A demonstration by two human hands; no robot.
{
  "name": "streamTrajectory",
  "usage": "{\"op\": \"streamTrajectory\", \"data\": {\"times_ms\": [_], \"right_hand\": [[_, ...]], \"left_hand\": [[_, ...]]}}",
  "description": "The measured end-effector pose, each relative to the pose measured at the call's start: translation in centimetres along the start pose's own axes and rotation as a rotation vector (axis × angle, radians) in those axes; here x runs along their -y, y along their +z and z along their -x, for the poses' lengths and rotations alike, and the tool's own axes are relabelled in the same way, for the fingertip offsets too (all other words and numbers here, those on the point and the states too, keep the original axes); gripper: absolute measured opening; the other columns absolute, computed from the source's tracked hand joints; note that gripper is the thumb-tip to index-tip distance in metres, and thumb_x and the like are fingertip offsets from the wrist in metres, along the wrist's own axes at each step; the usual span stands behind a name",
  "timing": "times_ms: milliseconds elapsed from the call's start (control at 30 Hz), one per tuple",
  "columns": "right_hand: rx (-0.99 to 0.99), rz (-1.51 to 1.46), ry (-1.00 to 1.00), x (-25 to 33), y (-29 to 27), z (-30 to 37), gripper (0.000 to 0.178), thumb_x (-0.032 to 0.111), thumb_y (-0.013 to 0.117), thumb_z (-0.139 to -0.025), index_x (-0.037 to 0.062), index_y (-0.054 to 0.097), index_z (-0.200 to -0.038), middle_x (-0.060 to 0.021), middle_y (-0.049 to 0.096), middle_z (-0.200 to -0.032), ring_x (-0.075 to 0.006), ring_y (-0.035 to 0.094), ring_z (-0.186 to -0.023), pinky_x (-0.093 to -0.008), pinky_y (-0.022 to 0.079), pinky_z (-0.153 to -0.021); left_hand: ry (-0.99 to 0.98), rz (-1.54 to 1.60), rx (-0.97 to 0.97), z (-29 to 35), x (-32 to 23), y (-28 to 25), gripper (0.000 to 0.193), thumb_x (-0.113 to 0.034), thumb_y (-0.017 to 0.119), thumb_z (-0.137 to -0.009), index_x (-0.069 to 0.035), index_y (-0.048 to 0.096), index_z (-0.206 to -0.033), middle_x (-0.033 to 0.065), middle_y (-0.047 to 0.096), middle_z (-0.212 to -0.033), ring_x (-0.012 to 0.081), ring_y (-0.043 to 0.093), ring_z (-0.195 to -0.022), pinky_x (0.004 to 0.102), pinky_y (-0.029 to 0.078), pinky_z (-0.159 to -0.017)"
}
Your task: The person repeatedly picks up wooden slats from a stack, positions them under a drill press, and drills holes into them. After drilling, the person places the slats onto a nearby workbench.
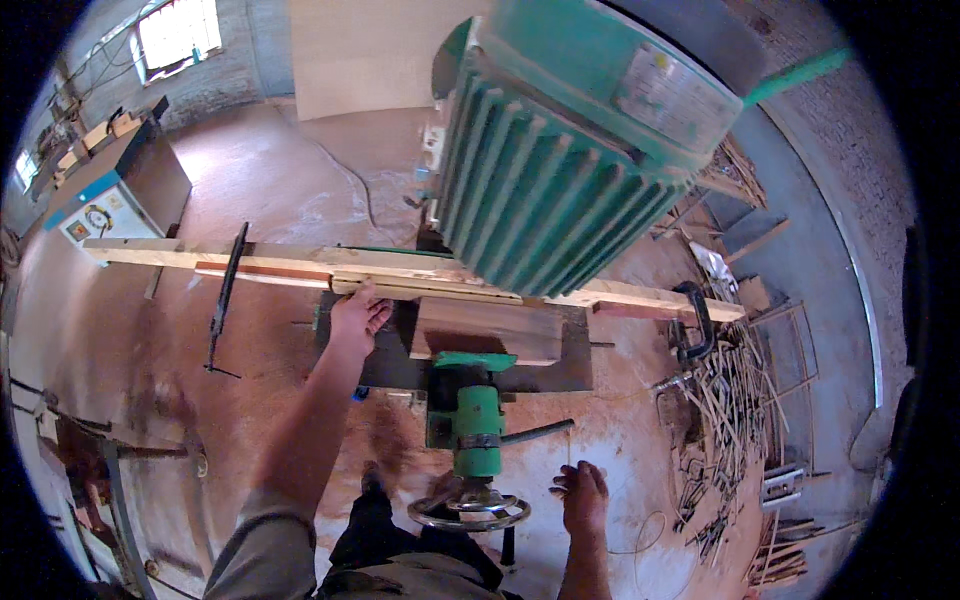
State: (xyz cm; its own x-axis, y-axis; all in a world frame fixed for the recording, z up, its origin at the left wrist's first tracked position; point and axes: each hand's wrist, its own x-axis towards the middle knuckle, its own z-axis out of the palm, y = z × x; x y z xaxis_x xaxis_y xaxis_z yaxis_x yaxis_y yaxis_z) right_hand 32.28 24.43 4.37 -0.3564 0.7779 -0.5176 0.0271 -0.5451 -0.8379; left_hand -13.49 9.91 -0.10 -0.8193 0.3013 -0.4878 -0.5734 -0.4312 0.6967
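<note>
My left hand (362, 318) is at the left end of a thin wooden strip (440, 291) lying along a long wooden beam (290, 257). Its thumb side meets the strip, and the other fingers curl loosely below; part of the grip is hidden. Below the strip, a wooden block (490, 330) sits on the machine's dark table, behind a green clamp pad (475, 360). My right hand (582, 490) hangs in the air, fingers loosely bent and apart, holding nothing. A dark lever (540, 432) and a metal handwheel (468, 513) are nearest to it.
A large green ribbed motor (570, 170) overhangs the beam. One black clamp (230, 290) grips the beam at left, another clamp (695, 320) at right. Wood sticks (725, 410) lie heaped on the right floor. A cabinet (125, 190) stands far left, and a cable (350, 180) crosses the floor.
</note>
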Motion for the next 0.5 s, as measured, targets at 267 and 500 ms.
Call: {"op": "streamTrajectory", "data": {"times_ms": [267, 500], "right_hand": [[0.258, 0.137, -0.357, -0.2, 4.7, -5.1, 0.038, 0.039, 0.046, -0.095, 0.0051, 0.049, -0.113, -0.0199, 0.06, -0.109, -0.0348, 0.056, -0.1, -0.0489, 0.045, -0.089], [0.402, -0.559, -0.102, 7.8, 13.8, -2.0, 0.035, 0.041, 0.049, -0.093, 0.0077, 0.055, -0.088, -0.0041, 0.055, -0.071, -0.022, 0.055, -0.071, -0.0426, 0.045, -0.074]], "left_hand": [[-0.008, -0.008, 0.023, -0.7, -0.9, -0.9, 0.04, -0.026, 0.071, -0.083, -0.005, 0.052, -0.111, 0.0089, 0.061, -0.095, 0.022, 0.062, -0.079, 0.0359, 0.054, -0.071], [0.016, -0.09, -0.029, 0.5, -1.4, -0.7, 0.031, -0.029, 0.064, -0.088, -0.006, 0.057, -0.107, 0.0065, 0.062, -0.093, 0.0213, 0.063, -0.084, 0.0332, 0.054, -0.07]]}}
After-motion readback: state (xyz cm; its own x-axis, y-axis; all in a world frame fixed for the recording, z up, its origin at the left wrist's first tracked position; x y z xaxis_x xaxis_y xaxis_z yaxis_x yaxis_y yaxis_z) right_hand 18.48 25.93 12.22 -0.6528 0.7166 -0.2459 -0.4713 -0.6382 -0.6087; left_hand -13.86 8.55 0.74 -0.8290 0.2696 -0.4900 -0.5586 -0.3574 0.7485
